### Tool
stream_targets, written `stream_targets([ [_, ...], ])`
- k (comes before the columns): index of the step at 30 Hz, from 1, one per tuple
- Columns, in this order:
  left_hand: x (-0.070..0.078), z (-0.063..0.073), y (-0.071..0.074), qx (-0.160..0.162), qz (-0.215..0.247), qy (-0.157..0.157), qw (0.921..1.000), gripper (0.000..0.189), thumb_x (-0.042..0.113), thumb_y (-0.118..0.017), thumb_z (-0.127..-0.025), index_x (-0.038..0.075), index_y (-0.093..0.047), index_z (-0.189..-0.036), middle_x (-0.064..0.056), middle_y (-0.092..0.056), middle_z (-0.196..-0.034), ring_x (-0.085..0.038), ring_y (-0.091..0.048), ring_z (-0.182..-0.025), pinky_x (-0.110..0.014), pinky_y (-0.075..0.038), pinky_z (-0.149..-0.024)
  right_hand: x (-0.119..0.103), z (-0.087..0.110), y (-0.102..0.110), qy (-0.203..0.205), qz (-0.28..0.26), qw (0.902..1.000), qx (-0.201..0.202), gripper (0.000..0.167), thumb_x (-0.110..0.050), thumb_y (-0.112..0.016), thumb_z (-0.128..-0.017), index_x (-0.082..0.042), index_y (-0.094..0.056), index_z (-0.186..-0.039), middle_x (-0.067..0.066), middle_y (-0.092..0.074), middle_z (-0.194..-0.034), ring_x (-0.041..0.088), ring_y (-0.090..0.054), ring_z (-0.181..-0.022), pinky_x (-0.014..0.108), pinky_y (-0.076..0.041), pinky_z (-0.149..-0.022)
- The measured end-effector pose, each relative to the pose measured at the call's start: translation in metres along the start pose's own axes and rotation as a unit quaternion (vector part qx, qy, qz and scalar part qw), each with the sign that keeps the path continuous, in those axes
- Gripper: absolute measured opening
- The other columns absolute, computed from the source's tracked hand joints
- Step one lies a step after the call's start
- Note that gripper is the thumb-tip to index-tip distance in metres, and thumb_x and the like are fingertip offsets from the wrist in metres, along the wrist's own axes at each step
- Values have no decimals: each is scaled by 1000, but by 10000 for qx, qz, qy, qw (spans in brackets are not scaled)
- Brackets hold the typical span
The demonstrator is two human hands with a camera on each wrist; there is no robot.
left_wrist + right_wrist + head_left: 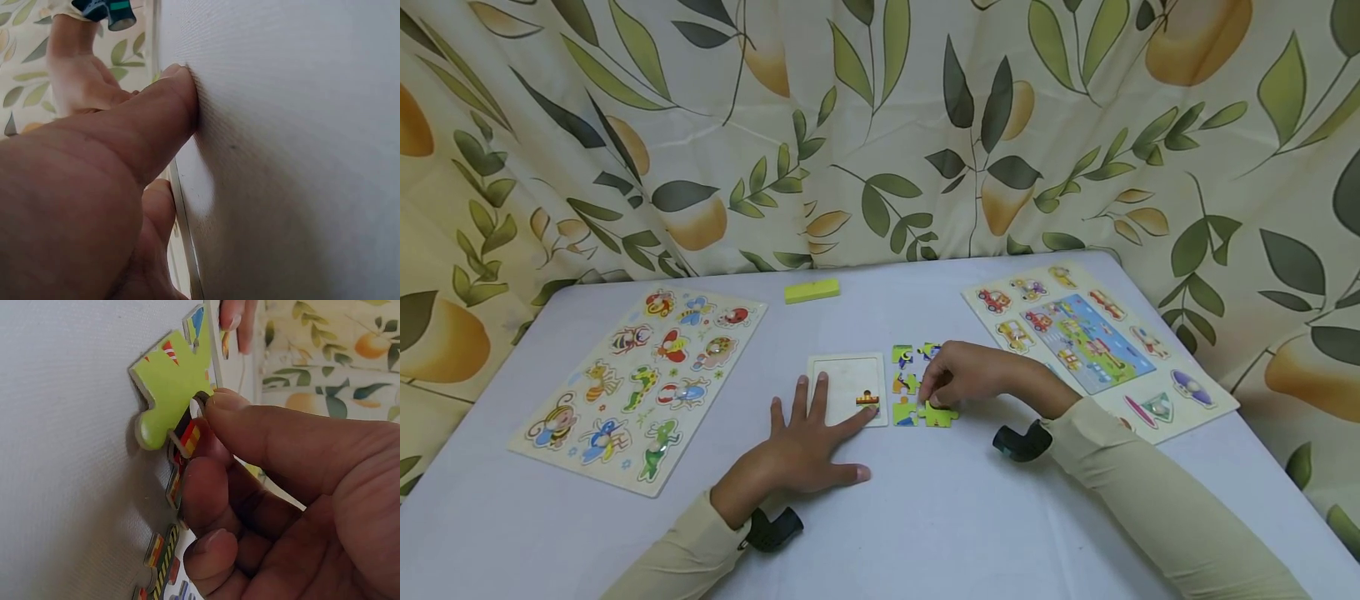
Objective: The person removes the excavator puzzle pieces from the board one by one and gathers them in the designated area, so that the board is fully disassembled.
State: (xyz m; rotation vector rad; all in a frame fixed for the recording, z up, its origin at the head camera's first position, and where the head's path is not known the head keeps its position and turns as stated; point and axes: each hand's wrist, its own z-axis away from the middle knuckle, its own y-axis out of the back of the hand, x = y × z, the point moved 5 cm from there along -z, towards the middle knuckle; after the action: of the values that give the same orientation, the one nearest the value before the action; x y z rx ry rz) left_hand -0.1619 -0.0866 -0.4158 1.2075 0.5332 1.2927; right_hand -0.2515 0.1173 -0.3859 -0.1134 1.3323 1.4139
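A shallow white puzzle tray [850, 368] lies mid-table, with one jigsaw piece [867, 398] in its lower right corner. My left hand [801, 450] is spread over the tray's left and lower part; its index fingertip touches that piece, and the thumb [178, 94] rests on the cloth. Right of the tray are several loose jigsaw pieces [904, 383], mostly green. Above them my right hand [970, 375] pinches a dark, red and yellow jigsaw piece [186, 434] between thumb and index finger, over a green piece [172, 394]. The fingers partly cover the held piece.
An insect puzzle board [688, 387] lies to the left. Behind the right forearm sits a vehicle puzzle board [1180, 375], partly covered by it. A yellow-green block [812, 290] stands near the back edge, before a leaf-patterned curtain [880, 133].
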Motion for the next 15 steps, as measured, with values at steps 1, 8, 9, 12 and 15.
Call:
stream_targets([
  [1,0,0,0,-3,-11,-5,10000,76,64,-63,-83,43,-33,-150,-25,8,-158,-48,16,-141,-73,4,-103,0,0,1,-20,17,10000,28,13,0,-68,-88,-8,-75,-94,1,-69,-89,14,-54,-80,28,-47,-74],
  [8,3,1,2,85,17,-127,9999,76,60,-66,-84,40,-35,-150,-26,5,-158,-47,16,-141,-71,5,-104,-3,2,6,18,121,9996,268,14,-1,-67,-90,-8,-74,-99,-2,-65,-86,15,-53,-80,29,-46,-71],
  [9,3,1,3,122,42,-177,9998,76,58,-66,-84,39,-35,-150,-25,5,-159,-46,16,-142,-70,5,-104,-3,2,6,26,135,9994,304,15,-1,-66,-90,-7,-74,-101,-2,-64,-85,15,-53,-80,29,-46,-70],
  [12,6,1,3,233,82,-392,9989,76,55,-69,-84,35,-37,-150,-22,2,-160,-43,17,-143,-68,6,-105,-4,0,8,45,117,9991,414,16,-1,-64,-91,-6,-74,-103,-1,-65,-86,15,-54,-77,28,-46,-68],
  [15,10,0,4,282,182,-574,9978,77,53,-70,-84,30,-38,-150,-20,-2,-161,-41,13,-144,-67,7,-106,-5,-3,10,118,70,9986,517,16,-2,-62,-93,-6,-74,-104,0,-65,-87,15,-55,-74,28,-46,-64],
])
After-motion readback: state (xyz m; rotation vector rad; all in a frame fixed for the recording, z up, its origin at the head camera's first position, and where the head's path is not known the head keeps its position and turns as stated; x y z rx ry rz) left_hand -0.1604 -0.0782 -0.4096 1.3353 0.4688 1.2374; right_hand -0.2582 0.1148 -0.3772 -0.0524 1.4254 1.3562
